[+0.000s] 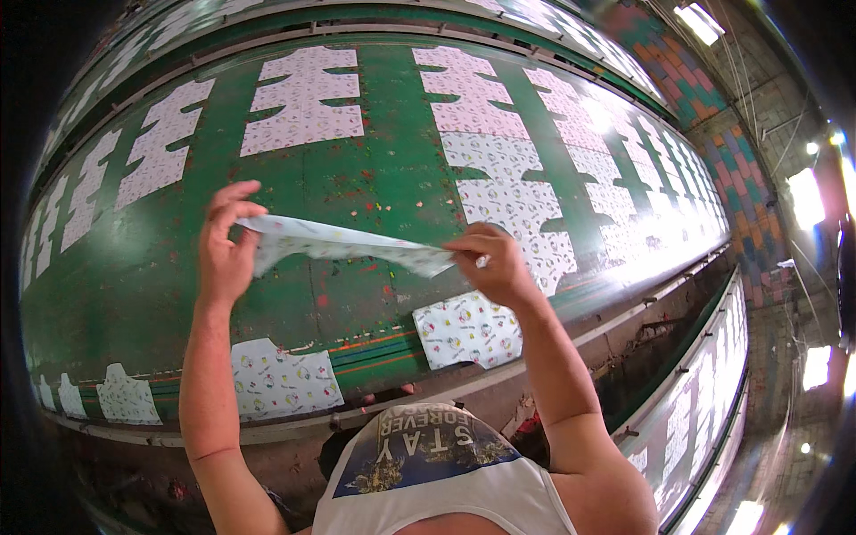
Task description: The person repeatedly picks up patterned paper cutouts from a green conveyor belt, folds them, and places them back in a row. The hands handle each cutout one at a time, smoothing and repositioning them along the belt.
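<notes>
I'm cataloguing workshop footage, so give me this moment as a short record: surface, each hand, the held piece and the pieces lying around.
Surface: long green table, speckled with coloured marks
Left hand: grips one end of a white printed cloth piece
Right hand: grips its other end
Held piece: stretched between both hands, slightly blurred
Near edge: flat white printed pieces
Far side: pale pink printed pieces with notched edges

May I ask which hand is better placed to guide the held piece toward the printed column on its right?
Probably the right hand: it pinches the piece by its end nearest that column; the left hand holds the other end.
</notes>
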Tool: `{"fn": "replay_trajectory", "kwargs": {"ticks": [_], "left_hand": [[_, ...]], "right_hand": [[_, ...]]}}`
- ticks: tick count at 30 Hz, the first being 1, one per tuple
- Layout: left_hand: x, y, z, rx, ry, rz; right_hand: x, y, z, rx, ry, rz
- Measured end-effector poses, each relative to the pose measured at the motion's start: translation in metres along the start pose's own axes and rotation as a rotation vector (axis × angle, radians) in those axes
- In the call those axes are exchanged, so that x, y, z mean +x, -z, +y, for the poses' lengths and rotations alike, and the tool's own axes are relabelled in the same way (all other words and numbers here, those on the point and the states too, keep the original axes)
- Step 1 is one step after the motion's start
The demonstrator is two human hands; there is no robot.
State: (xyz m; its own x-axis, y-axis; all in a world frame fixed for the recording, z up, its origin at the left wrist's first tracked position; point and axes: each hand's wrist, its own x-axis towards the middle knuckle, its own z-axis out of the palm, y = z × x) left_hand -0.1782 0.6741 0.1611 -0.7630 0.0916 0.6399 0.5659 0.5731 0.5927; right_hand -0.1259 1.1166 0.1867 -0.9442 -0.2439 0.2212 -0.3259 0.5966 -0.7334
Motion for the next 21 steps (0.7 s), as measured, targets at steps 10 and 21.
{"fn": "replay_trajectory", "kwargs": {"ticks": [10, 21], "left_hand": [[-0.114, -0.101, 0.166, -0.734, 0.603, -0.534], [-0.196, -0.242, 0.171, -0.36, 0.794, -0.242]], "right_hand": [[-0.171, 0.124, 0.098, 0.441, -0.305, 0.393], [-0.164, 0.121, 0.245, 0.094, -0.474, 0.04]]}}
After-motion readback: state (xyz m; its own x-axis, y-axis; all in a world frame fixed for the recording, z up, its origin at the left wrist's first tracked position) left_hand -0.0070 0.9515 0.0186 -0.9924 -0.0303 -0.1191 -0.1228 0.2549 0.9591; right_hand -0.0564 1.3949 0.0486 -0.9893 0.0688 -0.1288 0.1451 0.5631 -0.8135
